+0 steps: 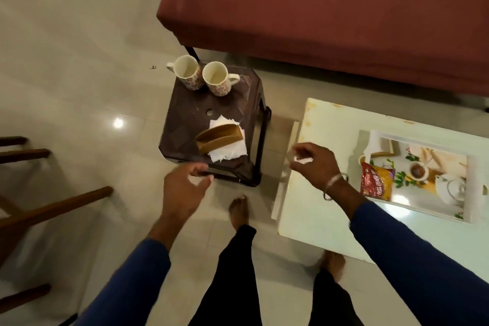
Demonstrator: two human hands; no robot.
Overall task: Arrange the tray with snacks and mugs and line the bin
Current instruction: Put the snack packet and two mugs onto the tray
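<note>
Two white floral mugs (186, 73) (217, 78) stand empty at the far edge of a dark brown plastic stool (185, 119). A white tray (468, 193) with a printed teapot picture lies on the white table, and a red and yellow snack packet (375, 182) rests at its left end. My left hand (185, 188) hovers at the stool's near edge, fingers loosely curled and holding nothing. My right hand (317, 164) is over the table's left edge and pinches a small white piece (304, 160), which is too blurred to identify.
A wooden napkin holder (221, 137) with white napkins sits on the stool's near right. The white table (317, 206) is at the right, a maroon cushioned seat (317, 8) behind it. A wooden chair frame (39, 206) stands at the left. My bare feet are on the tiled floor.
</note>
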